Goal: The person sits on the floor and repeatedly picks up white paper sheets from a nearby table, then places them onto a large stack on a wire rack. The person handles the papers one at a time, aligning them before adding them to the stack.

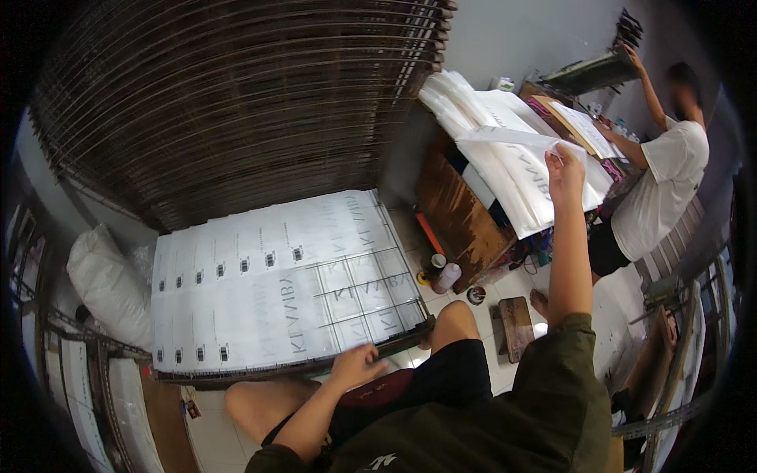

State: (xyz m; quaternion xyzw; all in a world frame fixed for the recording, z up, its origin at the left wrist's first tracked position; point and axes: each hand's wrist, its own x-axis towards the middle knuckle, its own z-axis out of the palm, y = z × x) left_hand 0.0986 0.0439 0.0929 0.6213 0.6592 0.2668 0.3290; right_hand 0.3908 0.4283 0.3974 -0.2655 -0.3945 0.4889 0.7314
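Holding white plastic bag [527, 169] up by top edge, right hand [564, 172] grip pinched shut on it, above bag pile [473, 106] on wooden surface [453, 209]. Left hand [356, 365] low, fingers loose and apart, touching near edge of wire rack tray [371, 303]. Printed bags [260, 288] lie flat in rows on tray. Bottles [441, 272] on floor between tray and surface. Other person [662, 177] stands beyond pile.

The right hand [564, 172] covers part of the top sheet [520, 169], so whether it pinches the sheet cannot be told. The sheet stack hides most of the worktop [457, 213]. The co-worker's [662, 173] far hand is lost among dark frames [627, 31], and the small pots [443, 272] on the floor are too small to identify.
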